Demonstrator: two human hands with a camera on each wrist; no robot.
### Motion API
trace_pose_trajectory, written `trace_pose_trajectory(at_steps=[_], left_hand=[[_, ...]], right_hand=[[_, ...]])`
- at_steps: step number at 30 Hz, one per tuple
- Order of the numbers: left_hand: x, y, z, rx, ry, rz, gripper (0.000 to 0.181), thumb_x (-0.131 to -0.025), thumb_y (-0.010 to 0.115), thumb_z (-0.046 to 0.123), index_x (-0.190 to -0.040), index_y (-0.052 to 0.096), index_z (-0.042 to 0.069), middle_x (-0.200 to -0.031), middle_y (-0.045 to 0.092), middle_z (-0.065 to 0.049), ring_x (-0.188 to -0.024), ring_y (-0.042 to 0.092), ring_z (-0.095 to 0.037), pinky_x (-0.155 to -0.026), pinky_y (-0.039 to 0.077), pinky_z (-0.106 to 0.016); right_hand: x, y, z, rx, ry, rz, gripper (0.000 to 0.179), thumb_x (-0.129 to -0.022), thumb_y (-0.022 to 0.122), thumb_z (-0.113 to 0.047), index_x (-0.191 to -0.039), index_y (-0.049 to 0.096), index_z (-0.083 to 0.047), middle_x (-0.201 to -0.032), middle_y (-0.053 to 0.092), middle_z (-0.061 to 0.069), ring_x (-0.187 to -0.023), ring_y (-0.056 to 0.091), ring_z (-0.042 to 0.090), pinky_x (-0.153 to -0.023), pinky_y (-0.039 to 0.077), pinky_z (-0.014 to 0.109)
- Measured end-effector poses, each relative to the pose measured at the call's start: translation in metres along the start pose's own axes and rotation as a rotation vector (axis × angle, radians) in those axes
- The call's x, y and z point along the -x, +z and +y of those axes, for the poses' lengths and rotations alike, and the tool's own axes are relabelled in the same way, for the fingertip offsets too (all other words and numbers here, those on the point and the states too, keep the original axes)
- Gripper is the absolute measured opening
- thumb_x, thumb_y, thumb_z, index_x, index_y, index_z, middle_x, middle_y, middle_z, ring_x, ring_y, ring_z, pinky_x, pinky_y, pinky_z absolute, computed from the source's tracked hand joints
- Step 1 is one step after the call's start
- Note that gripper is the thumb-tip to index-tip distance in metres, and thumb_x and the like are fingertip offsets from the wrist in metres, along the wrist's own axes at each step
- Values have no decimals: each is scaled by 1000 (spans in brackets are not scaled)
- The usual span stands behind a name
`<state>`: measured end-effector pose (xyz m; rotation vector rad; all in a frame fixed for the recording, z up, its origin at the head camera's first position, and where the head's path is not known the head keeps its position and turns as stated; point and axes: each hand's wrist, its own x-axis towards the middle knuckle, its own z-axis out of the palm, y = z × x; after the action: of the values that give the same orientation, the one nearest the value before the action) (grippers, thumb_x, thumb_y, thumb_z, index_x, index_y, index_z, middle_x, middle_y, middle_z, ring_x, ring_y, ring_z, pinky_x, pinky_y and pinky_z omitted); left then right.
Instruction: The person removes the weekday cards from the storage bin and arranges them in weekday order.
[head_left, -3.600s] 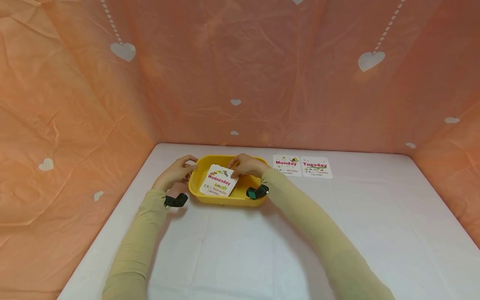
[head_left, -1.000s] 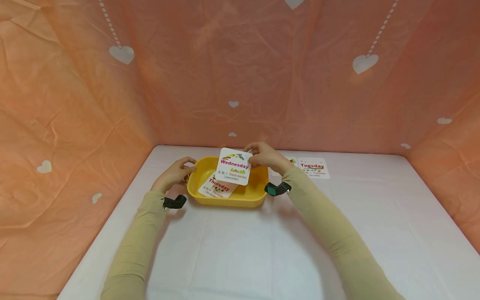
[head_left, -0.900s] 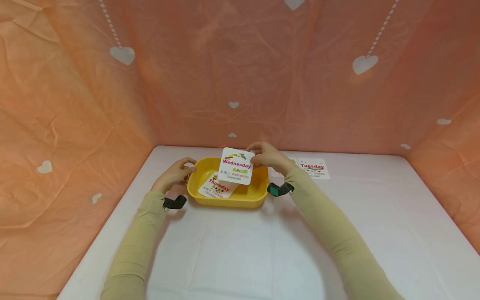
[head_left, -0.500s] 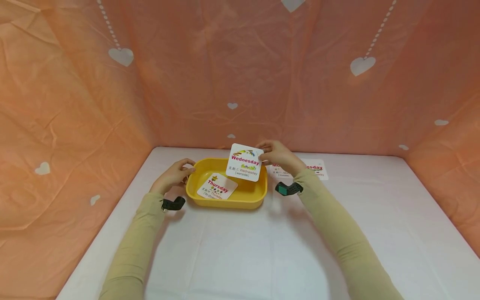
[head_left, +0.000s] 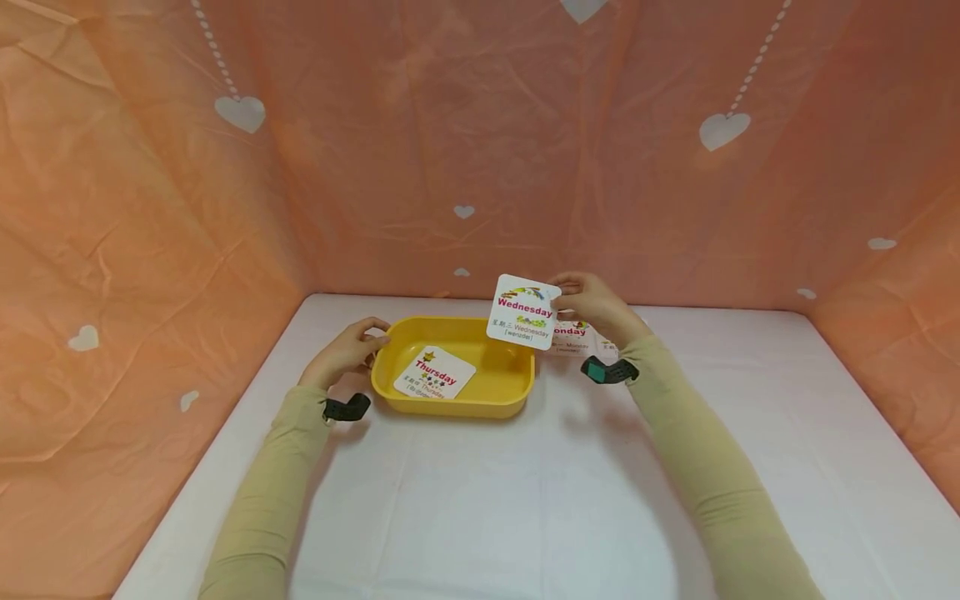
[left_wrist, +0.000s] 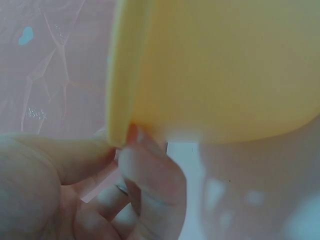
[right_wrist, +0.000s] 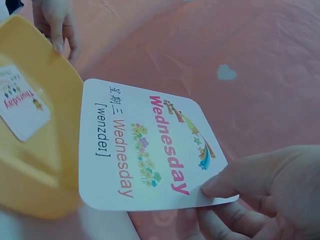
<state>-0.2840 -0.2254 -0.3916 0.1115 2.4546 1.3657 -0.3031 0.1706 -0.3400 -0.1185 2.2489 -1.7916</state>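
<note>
My right hand (head_left: 592, 304) pinches the white Wednesday flashcard (head_left: 525, 312) by its right edge, thumb on the printed face. The card is held up beside the right end of a yellow tray (head_left: 487, 408), overlapping its far right corner in the head view. At the tray's left end my left hand (head_left: 345, 354) grips the rim between thumb and fingers, plain in the left wrist view, where the tray wall (left_wrist: 225, 75) fills much of the picture. Inside the tray a Thursday flashcard (head_left: 437, 372) lies face up, tilted toward the left.
On the white table (head_left: 465, 500), right of the tray, lies a Monday flashcard (head_left: 572, 340), partly covered by the held card and hand. Another card (head_left: 606, 346) beside it is mostly hidden behind my right hand. Orange cloth with hearts (head_left: 480, 150) walls the back and sides.
My right hand has lifted the Wednesday flashcard out of the tray and carried it right, uncovering the Thursday flashcard. My left hand has stayed on the tray's rim.
</note>
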Motion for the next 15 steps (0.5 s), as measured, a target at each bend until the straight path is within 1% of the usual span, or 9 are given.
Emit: trace_pose_trajectory(at_steps=[4, 10, 12, 15], left_hand=[[0, 0, 0, 2, 1, -2, 36, -102, 48, 18, -134, 42, 3, -85, 54, -18, -61, 50, -19, -59, 51, -32], [1, 0, 0, 15, 3, -6, 36, -102, 48, 18, -133, 42, 3, -80, 52, -13, -61, 49, -19, -60, 51, -32], [0, 1, 0, 22, 2, -6, 36, -102, 48, 19, -133, 42, 3, -80, 52, -12, -61, 49, -19, -59, 50, -32], [0, 1, 0, 26, 10, -6, 35, -102, 48, 19, -132, 43, 3, -83, 53, -13, -63, 49, -19, -60, 49, -31]], right_hand=[[2, -14, 6, 8, -1, 20, 41, -90, 56, 6, -130, 46, 3, -124, 52, 24, -101, 57, 30, -92, 47, 43], [9, -36, 16, 14, -18, 37, 41, -92, 55, 5, -131, 43, 5, -124, 50, 23, -97, 58, 22, -87, 49, 36], [12, -43, 19, 17, -23, 38, 41, -92, 54, 5, -132, 42, 6, -124, 49, 25, -96, 58, 20, -87, 50, 35], [17, -52, 25, 19, -25, 37, 43, -93, 53, 5, -134, 40, 7, -127, 47, 26, -96, 58, 19, -89, 48, 37]])
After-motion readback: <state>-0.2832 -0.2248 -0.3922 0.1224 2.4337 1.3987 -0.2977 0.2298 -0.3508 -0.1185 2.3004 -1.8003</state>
